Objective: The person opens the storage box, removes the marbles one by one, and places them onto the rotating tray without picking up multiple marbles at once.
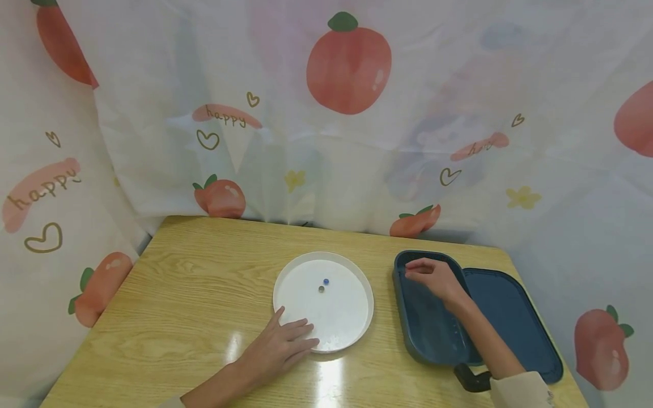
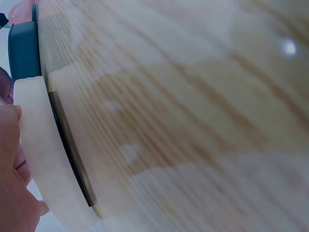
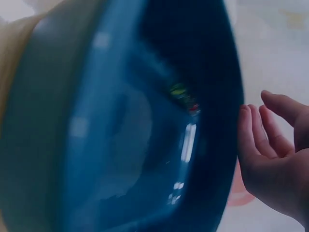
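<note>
A white round tray (image 1: 349, 326) lies on the table with a blue marble (image 1: 326, 281) and a greyish marble (image 1: 321, 289) close together on it. My left hand (image 1: 278, 347) rests at its near left rim, fingers spread and relaxed; the left wrist view shows the hand beside the tray's side wall (image 2: 46, 145). Above the deep blue box (image 1: 433, 334), my right hand (image 1: 433, 279) hovers with bent fingers and the thumb apart from them. Nothing shows between its fingers in the right wrist view. Inside the box there, small glassy green and red marbles (image 3: 178, 91) sit near the wall.
A flat dark blue lid (image 1: 510, 317) lies to the right of the box. Near my right forearm is a black curved piece (image 1: 471, 378). A white curtain (image 1: 357, 164) with fruit prints hangs behind the wooden table (image 1: 204, 266) and at both sides.
</note>
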A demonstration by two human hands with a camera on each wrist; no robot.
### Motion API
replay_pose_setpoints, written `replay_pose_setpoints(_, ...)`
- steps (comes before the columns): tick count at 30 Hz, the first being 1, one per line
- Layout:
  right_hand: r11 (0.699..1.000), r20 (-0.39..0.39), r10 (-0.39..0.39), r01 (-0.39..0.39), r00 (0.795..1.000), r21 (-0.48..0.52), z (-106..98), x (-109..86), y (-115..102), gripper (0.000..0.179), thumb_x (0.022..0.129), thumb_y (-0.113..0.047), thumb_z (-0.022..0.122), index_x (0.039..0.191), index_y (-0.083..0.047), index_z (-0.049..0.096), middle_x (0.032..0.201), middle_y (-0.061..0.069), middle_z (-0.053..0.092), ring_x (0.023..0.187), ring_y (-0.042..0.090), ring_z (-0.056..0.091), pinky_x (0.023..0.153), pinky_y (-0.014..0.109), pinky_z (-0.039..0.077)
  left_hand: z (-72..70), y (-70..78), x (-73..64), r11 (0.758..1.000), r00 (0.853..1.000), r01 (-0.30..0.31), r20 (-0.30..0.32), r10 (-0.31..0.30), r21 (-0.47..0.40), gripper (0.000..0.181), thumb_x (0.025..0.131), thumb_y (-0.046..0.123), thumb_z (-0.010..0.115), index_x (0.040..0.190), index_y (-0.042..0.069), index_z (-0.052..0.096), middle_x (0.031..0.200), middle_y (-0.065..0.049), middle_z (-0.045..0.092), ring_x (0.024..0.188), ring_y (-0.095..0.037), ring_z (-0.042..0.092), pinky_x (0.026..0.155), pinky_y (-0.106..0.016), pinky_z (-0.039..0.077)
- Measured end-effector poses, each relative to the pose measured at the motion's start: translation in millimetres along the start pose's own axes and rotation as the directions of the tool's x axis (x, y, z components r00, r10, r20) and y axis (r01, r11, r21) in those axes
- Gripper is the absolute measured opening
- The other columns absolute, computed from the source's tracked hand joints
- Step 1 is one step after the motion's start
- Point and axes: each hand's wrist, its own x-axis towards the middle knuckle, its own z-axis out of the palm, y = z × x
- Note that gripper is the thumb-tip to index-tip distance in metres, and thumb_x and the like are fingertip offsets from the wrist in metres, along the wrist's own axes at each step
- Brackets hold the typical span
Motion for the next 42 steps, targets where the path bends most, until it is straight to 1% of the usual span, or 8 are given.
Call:
replay_pose_setpoints(4,0.999,0.043,0.012,-0.01,0.999,-0.038,1,-2.7,7,0.031,0.098,-0.013,0.065,0.12,0.008,0.064,0.114,0.019,0.069,0.108,0.037,0.063,0.093,0.055,0.048,0.2,0.5,0.1,1.0,1.0,0.006,0.003,-0.006,0.001,0.024,0.091,0.021,0.072,0.114,0.021,0.076,0.122,-0.005,0.069,0.118,-0.022,0.063,0.099,-0.069,0.038)
replay_pose_setpoints(11,0.996,0.091,0.086,-0.082,0.992,-0.039,2,-2.1,16,0.025,0.097,-0.008,0.063,0.114,0.009,0.066,0.105,0.019,0.07,0.099,0.037,0.067,0.087,0.052,0.052,1.1,0.5,-0.1,1.0,1.0,0.003,0.006,-0.003,0.015,0.024,0.09,0.022,0.072,0.114,0.021,0.076,0.123,-0.005,0.069,0.118,-0.022,0.062,0.1,-0.068,0.038)
replay_pose_setpoints(16,0.991,0.107,0.096,-0.085,0.99,-0.103,5,1.0,22,0.021,0.095,-0.005,0.063,0.11,0.009,0.068,0.101,0.017,0.071,0.092,0.03,0.068,0.08,0.045,0.056,1.0,0.0,0.7,1.0,1.0,0.006,0.009,-0.006,0.009,0.024,0.09,0.022,0.072,0.114,0.021,0.076,0.123,-0.005,0.069,0.118,-0.022,0.062,0.1,-0.068,0.037)
replay_pose_setpoints(18,0.99,0.122,0.087,-0.072,0.989,-0.12,8,2.1,25,0.02,0.095,-0.005,0.063,0.108,0.01,0.069,0.097,0.017,0.072,0.09,0.029,0.068,0.078,0.043,0.056,0.9,0.0,1.1,1.0,1.0,0.014,0.009,-0.014,-0.003,0.024,0.091,0.022,0.072,0.115,0.021,0.076,0.123,-0.005,0.069,0.118,-0.022,0.062,0.1,-0.068,0.037)
replay_pose_setpoints(22,0.988,0.113,0.084,-0.068,0.99,-0.139,13,4.4,28,0.018,0.092,-0.005,0.065,0.103,0.008,0.07,0.092,0.013,0.071,0.085,0.025,0.068,0.073,0.039,0.056,0.5,0.1,1.0,1.0,1.0,0.025,0.008,-0.025,-0.011,0.023,0.093,0.023,0.07,0.115,0.021,0.076,0.123,-0.005,0.069,0.118,-0.022,0.062,0.101,-0.068,0.037)
replay_pose_setpoints(28,0.98,0.084,0.064,-0.047,0.994,-0.192,19,6.4,34,0.011,0.088,-0.002,0.067,0.095,0.004,0.071,0.084,0.007,0.069,0.076,0.018,0.064,0.067,0.034,0.052,0.5,0.1,-0.4,1.0,1.0,0.007,0.016,-0.007,0.012,0.023,0.092,0.023,0.07,0.114,0.022,0.076,0.123,-0.004,0.069,0.119,-0.022,0.062,0.1,-0.068,0.038)
replay_pose_setpoints(34,0.979,0.065,0.057,-0.043,0.996,-0.2,22,7.1,37,0.007,0.086,0.0,0.067,0.092,0.003,0.07,0.081,0.006,0.068,0.074,0.017,0.062,0.067,0.033,0.051,0.8,1.0,0.0,1.0,0.999,0.027,0.032,-0.027,-0.009,0.023,0.093,0.024,0.07,0.115,0.021,0.075,0.124,-0.005,0.069,0.119,-0.023,0.062,0.101,-0.068,0.037)
replay_pose_setpoints(42,0.966,0.038,0.031,-0.02,0.999,-0.257,25,8.1,35,0.005,0.085,-0.001,0.068,0.089,-0.001,0.071,0.081,0.004,0.069,0.073,0.015,0.061,0.067,0.033,0.05,0.0,0.8,0.8,1.0,0.999,0.023,0.031,-0.023,-0.016,0.024,0.092,0.021,0.071,0.115,0.021,0.075,0.123,-0.006,0.069,0.119,-0.023,0.062,0.101,-0.068,0.037)
